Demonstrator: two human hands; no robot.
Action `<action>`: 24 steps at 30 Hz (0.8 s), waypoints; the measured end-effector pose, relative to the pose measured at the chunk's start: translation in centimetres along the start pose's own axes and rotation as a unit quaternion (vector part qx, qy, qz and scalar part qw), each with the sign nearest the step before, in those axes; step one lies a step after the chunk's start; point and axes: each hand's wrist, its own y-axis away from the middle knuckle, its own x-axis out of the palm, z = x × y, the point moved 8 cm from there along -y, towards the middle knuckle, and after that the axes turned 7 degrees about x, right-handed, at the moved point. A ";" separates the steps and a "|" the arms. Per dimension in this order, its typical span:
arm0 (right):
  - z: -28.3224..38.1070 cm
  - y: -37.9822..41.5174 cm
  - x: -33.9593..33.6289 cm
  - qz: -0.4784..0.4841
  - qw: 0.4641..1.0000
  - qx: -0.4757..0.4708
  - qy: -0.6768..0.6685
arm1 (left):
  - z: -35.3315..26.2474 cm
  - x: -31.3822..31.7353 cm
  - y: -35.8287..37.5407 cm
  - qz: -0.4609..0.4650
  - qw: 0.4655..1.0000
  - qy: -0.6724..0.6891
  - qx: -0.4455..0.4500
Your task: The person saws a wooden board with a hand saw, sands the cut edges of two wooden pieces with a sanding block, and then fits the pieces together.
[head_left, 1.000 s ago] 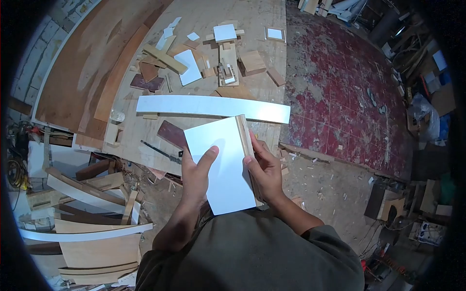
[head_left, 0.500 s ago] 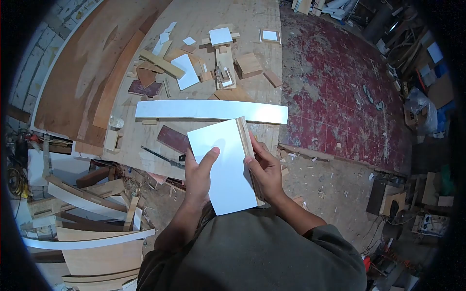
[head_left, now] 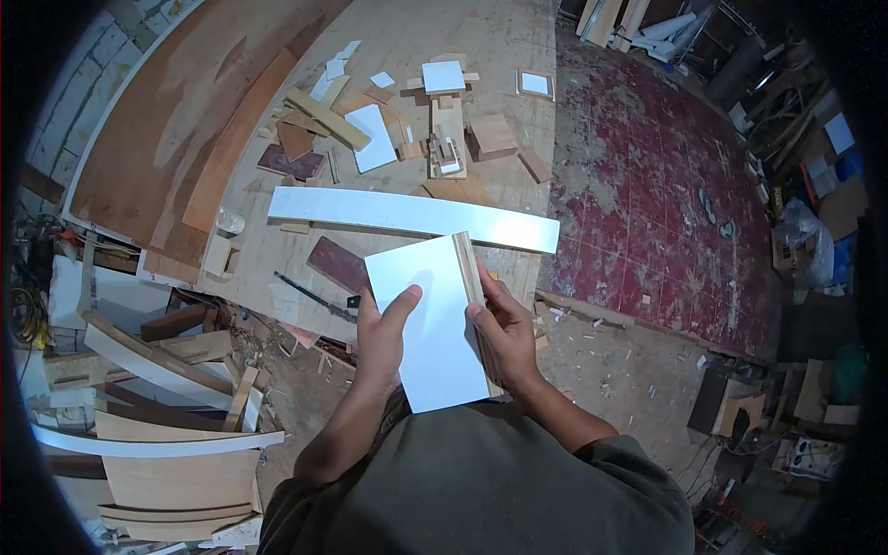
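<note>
A white-faced panel (head_left: 435, 324) with a wooden strip (head_left: 470, 277) along its right edge is held in front of my chest. My left hand (head_left: 382, 338) grips its left side, thumb lying on the white face and fingers hidden behind. On the right edge, my right hand (head_left: 506, 333) is closed around the strip and panel, its thumb pressed at the strip. Just beyond the panel lies a long, slightly curved white board (head_left: 407, 217) on the workbench. A dark reddish-brown wood piece (head_left: 337, 265) and a thin dark tool (head_left: 314, 296) rest beside my left hand.
The plywood workbench (head_left: 462, 37) carries several offcuts, a wooden block (head_left: 493, 136) and a small wooden assembly (head_left: 446, 139). Curved boards (head_left: 166, 444) are piled at lower left. Debris litters the floor (head_left: 601, 370); boxes (head_left: 731, 398) stand at right.
The camera view has shifted slightly, so the bench items appear a little further right. Both hands keep the same hold on the panel, which has barely moved.
</note>
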 end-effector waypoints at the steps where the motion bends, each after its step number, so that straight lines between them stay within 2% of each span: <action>1: -0.1 0.0 0.0 0.002 1.000 0.001 0.001 | 0.1 -0.1 0.0 -0.003 1.000 0.003 -0.004; 10: -2.3 -0.2 0.2 0.015 0.996 0.060 -0.057 | 1.6 -1.1 0.0 -0.033 0.999 0.007 -0.010; 12: -2.2 -0.2 0.0 -0.011 0.996 0.060 -0.065 | 1.5 -1.3 0.1 -0.043 0.999 0.007 -0.004; 20: -1.5 -0.3 0.7 0.004 0.999 0.023 -0.032 | 0.5 -1.1 0.3 -0.031 0.999 -0.015 0.008; 24: -1.7 -0.3 1.1 0.010 0.998 0.032 -0.059 | 0.4 -1.9 0.6 -0.040 0.999 -0.020 0.021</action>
